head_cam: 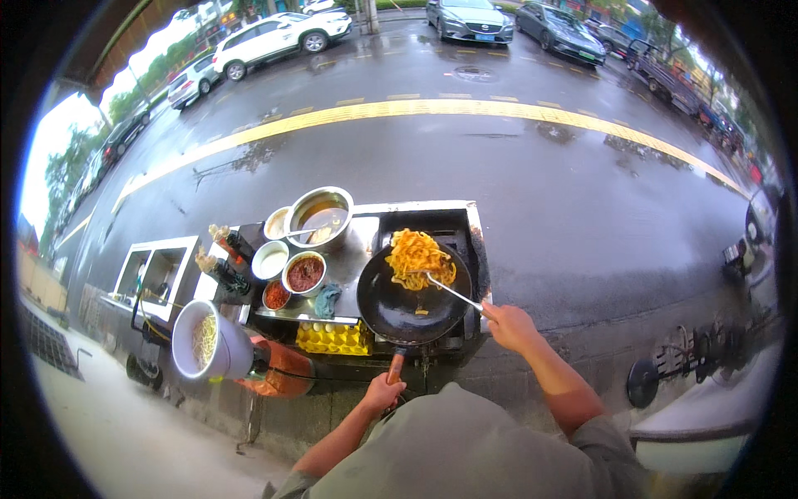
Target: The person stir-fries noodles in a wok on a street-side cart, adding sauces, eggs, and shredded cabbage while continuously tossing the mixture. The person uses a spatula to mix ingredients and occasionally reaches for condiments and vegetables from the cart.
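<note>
My left hand (383, 394) grips the wooden handle (396, 367) of a black wok (393, 305) that sits over the stove (475, 249). My right hand (511, 325) is closed around the handle of a metal ladle or spatula (458, 294). The head of that utensil is hidden under a heap of orange-brown sauced noodles (421, 257). The heap lies against the far side of the wok, and a small bit of food rests apart on the dark, shiny wok bottom.
Left of the wok stand a steel pot of broth (322, 215), a bowl of dark red sauce (305, 273), a white bowl (270, 259), chili (276, 294), bottles (225, 274) and a cloth (327, 300). Egg trays (333, 337) sit below, beside a bucket of sprouts (204, 340). Beyond lies a wet street.
</note>
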{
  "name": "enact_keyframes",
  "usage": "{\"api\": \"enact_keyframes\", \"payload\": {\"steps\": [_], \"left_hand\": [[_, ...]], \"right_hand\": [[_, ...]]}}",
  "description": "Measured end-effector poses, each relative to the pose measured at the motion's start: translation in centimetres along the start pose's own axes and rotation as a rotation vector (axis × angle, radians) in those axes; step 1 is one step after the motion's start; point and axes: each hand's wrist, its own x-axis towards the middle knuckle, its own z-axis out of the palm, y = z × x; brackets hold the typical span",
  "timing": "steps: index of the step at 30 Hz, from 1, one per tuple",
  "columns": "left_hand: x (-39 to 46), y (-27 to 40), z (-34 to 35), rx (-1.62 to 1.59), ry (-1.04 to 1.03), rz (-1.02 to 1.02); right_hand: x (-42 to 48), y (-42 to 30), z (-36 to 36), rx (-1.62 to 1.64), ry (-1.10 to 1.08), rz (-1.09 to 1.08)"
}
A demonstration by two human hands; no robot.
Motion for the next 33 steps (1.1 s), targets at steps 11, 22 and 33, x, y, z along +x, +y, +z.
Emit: {"api": "enact_keyframes", "payload": {"steps": [11, 22, 33], "left_hand": [[6.2, 6.4, -2.5, 0.033, -0.140, 0.126], [11.0, 4.9, -3.6, 0.018, -0.188, 0.018], [6.9, -12.7, -11.0, -0.499, 0.032, -0.192]], "right_hand": [[1.2, -2.1, 1.7, -0.060, 0.114, 0.071], [-1.7, -4.7, -2.2, -0.168, -0.081, 0.050], [4.9, -6.5, -0.1, -0.507, -0.068, 0.038]]}}
